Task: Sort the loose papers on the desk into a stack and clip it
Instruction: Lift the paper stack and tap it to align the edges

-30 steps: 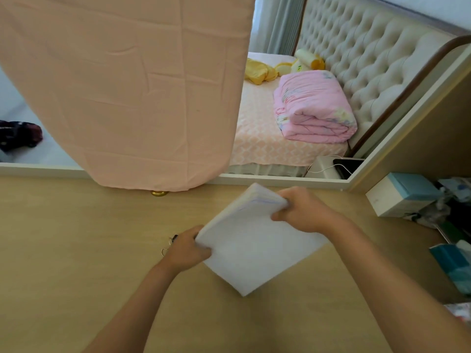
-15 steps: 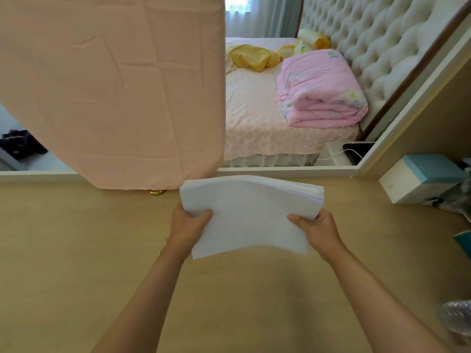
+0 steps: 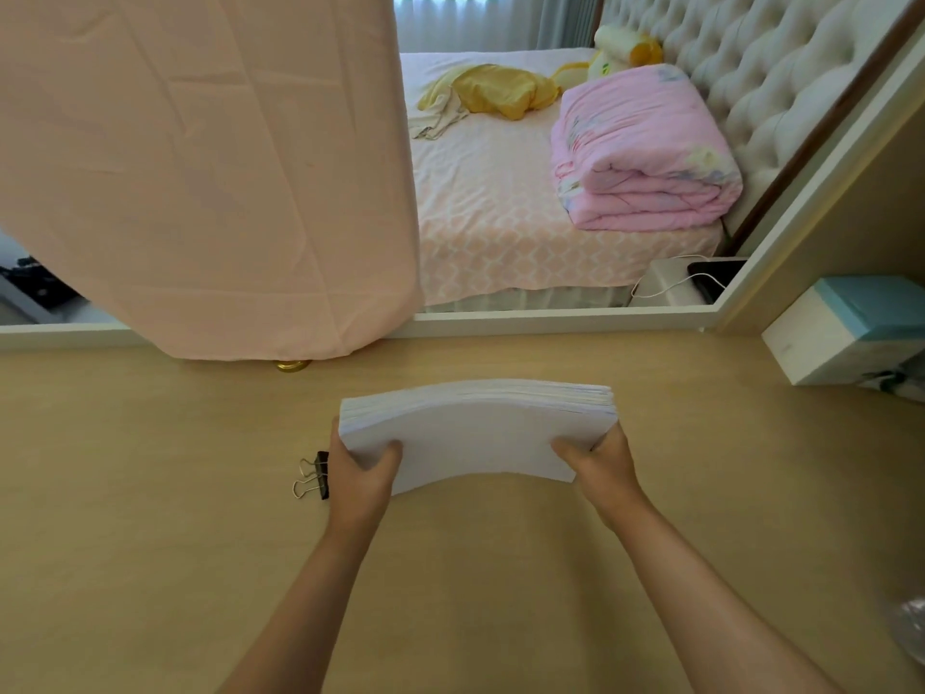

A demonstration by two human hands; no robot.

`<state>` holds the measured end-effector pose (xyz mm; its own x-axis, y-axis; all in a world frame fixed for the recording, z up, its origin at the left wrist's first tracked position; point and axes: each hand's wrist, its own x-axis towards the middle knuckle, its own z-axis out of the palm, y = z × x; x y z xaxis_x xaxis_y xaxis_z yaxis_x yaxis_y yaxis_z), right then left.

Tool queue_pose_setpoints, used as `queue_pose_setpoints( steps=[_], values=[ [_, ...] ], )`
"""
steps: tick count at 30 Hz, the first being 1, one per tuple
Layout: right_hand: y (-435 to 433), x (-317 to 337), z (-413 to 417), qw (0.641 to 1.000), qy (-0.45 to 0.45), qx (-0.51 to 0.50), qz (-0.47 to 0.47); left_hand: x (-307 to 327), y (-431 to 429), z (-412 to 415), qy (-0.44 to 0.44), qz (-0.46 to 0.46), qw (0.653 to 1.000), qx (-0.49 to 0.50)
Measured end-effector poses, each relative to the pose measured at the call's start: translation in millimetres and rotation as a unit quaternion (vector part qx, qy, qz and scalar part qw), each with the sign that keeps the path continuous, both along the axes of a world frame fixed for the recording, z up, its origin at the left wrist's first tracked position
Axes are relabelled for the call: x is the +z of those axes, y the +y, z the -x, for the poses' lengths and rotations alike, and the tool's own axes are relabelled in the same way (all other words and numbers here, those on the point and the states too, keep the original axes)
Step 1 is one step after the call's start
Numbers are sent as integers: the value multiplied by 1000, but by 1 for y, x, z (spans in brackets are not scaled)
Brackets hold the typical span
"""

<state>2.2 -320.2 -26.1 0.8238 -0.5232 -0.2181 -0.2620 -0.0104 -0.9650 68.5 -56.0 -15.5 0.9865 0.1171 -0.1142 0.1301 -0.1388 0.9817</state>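
Note:
A thick stack of white paper (image 3: 475, 433) is held upright on its long edge over the middle of the wooden desk (image 3: 150, 518), bowed slightly toward me. My left hand (image 3: 363, 468) grips its left side and my right hand (image 3: 595, 460) grips its right side, thumbs on the front sheet. A black binder clip (image 3: 315, 475) with silver handles lies on the desk just left of my left hand, partly hidden behind it.
A mirror runs along the desk's back edge, half covered by a hanging pink cloth (image 3: 200, 167). A white and teal box (image 3: 846, 328) stands at the right. A crinkled clear plastic item (image 3: 913, 626) lies at the right edge.
The stack has turned from a tilted diamond position to level and upright, with one hand on each side. The camera moved closer, and the binder clip now shows beside my left hand.

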Motion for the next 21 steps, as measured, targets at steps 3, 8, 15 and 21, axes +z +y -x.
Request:
queue_pose_setpoints(
  steps=[3,8,15,21],
  values=[
    [-4,-6,-2,1000,5,13,-7,4,5,-2,26,-4,1000,-11],
    [-9,-4,0,999,10,42,0,49,31,-13,17,-82,985,-151],
    [-11,0,4,998,17,57,-12,132,17,-54,-80,-538,774,-324],
    [-15,2,5,996,15,82,-8,115,31,-61,107,-407,835,-355]
  ],
)
